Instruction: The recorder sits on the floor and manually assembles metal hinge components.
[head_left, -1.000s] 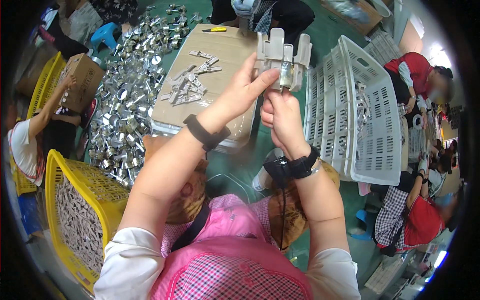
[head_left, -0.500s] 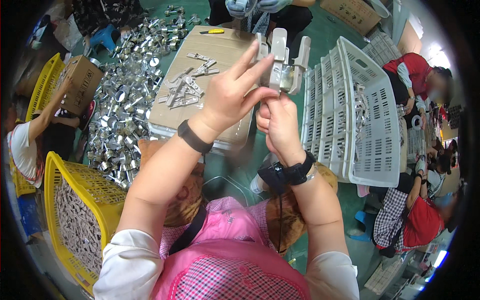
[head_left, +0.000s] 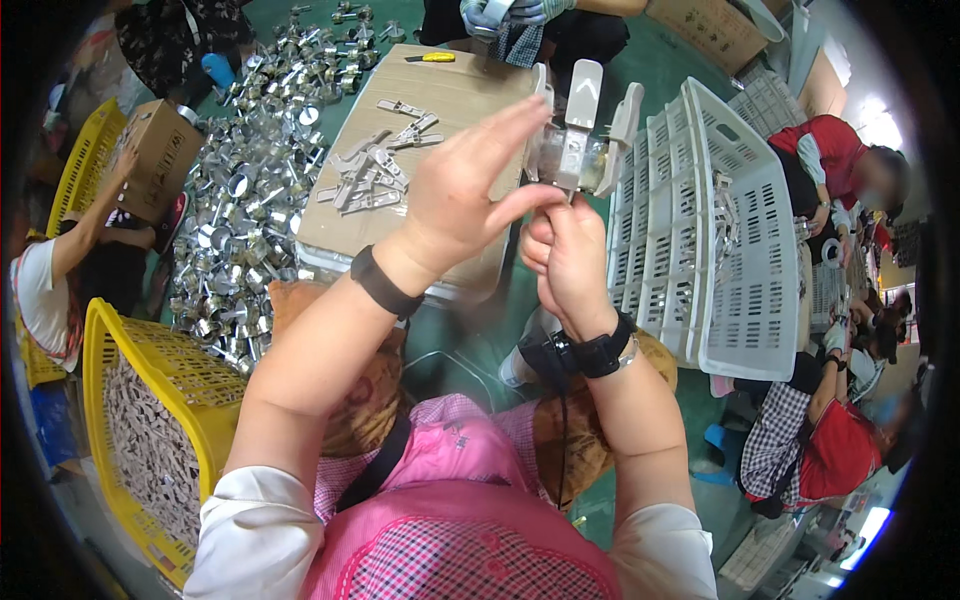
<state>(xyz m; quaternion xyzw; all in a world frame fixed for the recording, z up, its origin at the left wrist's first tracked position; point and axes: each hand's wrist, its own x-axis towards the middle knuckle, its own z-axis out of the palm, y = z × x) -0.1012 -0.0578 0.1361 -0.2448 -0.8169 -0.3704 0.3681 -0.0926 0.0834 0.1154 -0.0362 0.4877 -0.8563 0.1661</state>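
My right hand [head_left: 568,262] is closed under a metal fitting [head_left: 594,160] with several pale grey plastic lever arms [head_left: 583,92] standing up around it. The part of the fitting in the fist is hidden. Against the fitting's left side lies my left hand [head_left: 455,195], its fingers stretched out along one arm and its thumb reaching across near the base, by the right hand's fingertips. A cardboard sheet [head_left: 455,120] beyond my hands bears a pile of loose grey lever arms [head_left: 372,180] and a yellow cutter [head_left: 430,57].
A heap of metal fittings [head_left: 245,200] covers the floor at left. A yellow basket [head_left: 205,385] of small grey parts stands near left, stacked white crates [head_left: 755,300] at right. Gloved hands [head_left: 515,12] of a co-worker work opposite; other people sit at both sides.
Both hands and the fitting have shifted slightly right. My left fingers, earlier spread, now lie closer together along the arm.
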